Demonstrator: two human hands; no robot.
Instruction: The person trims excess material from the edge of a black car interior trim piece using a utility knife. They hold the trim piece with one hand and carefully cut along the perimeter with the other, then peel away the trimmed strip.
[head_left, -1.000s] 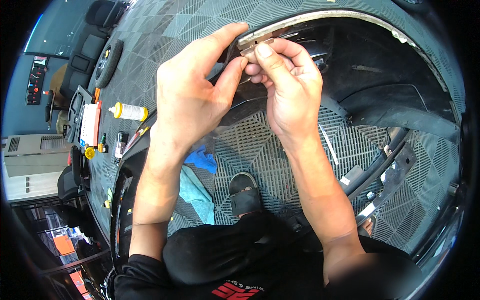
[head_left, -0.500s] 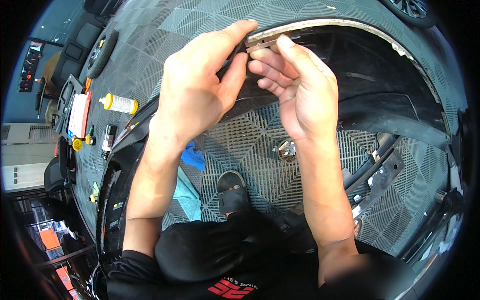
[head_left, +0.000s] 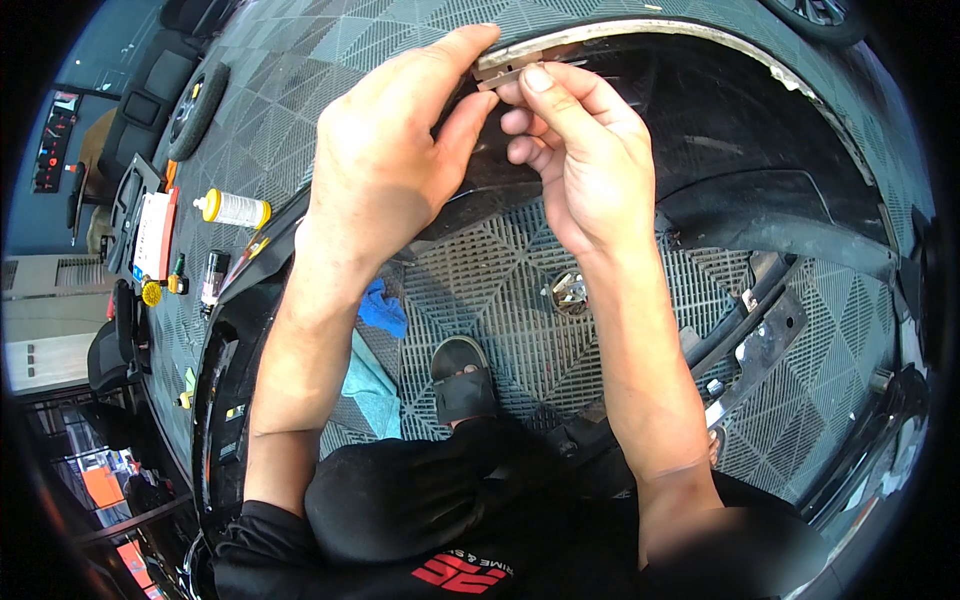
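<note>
A large curved black car panel (head_left: 740,115), which looks like a bumper, lies around me with a pale, worn rim (head_left: 640,34) along its far edge. My left hand (head_left: 375,160) grips this rim near its left end, fingers over the outside and thumb beneath. Close by, my right hand (head_left: 600,165) pinches a thin, flat, brownish-grey strip (head_left: 498,80) between thumb and forefinger. The strip lies along the underside of the rim, its left end by my left thumb. Its exact kind cannot be made out. The other right fingers are curled loosely.
A yellow-capped white bottle (head_left: 236,209), a black bottle (head_left: 214,276) and a small yellow brush (head_left: 151,292) stand at left. A blue cloth (head_left: 382,310), a teal towel (head_left: 372,392) and a small container of metal bits (head_left: 570,292) are on the grid floor. Wheels lie farther off.
My right hand has slid left along the rim, nearer my left thumb, still pinching the strip. My left hand keeps its hold; the view has shifted slightly.
</note>
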